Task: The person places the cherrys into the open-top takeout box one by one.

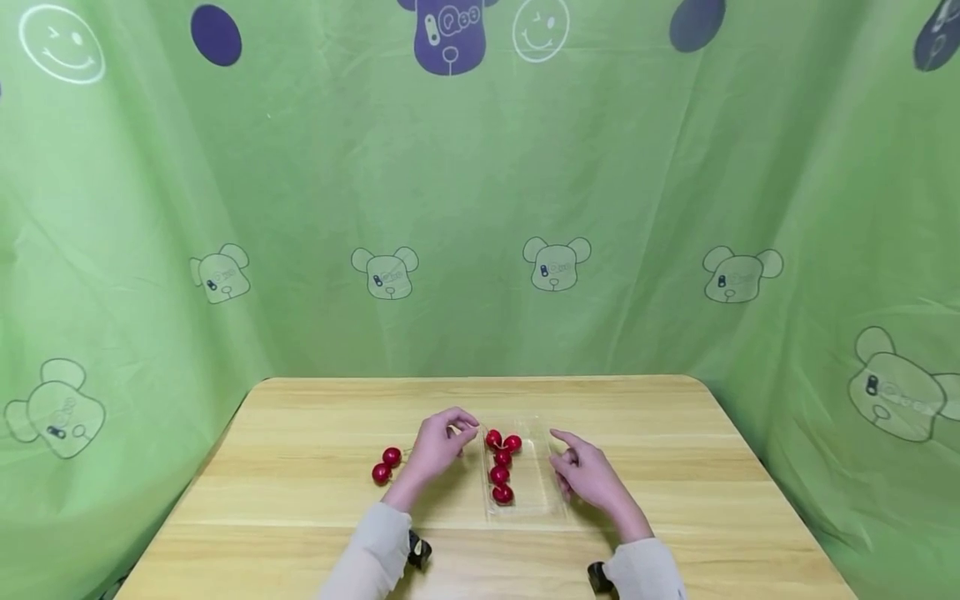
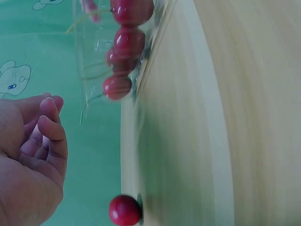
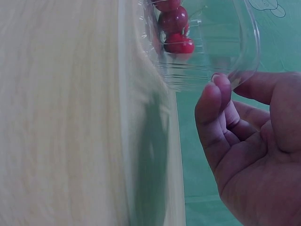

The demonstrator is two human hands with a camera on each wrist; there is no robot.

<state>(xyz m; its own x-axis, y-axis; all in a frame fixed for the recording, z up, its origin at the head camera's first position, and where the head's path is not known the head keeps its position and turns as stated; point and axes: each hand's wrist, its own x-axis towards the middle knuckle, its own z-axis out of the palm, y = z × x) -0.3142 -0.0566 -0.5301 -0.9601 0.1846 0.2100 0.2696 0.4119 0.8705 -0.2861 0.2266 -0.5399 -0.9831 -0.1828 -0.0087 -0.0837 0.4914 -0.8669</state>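
Several glossy red cherries (image 1: 500, 474) with thin stems lie along the left side of a clear plastic box (image 1: 536, 500). Just beyond the box's left edge is my left hand (image 1: 444, 442). Its fingers are loosely bent, and in the left wrist view this hand (image 2: 35, 150) shows nothing between the fingertips, with a gap to the nearest stem. At the opposite side, my right hand (image 1: 588, 475) holds the box's rim. The right wrist view shows the fingertips of this hand (image 3: 251, 136) at the rim. Two more cherries (image 1: 386, 465) lie on the table, left of my left hand.
The box stands on a light wood-grain table (image 1: 300, 500) with rounded far corners. A green curtain (image 1: 465, 183) printed with bear heads hangs behind it and along both sides. Dark wrist straps (image 1: 419, 550) show at both sleeves.
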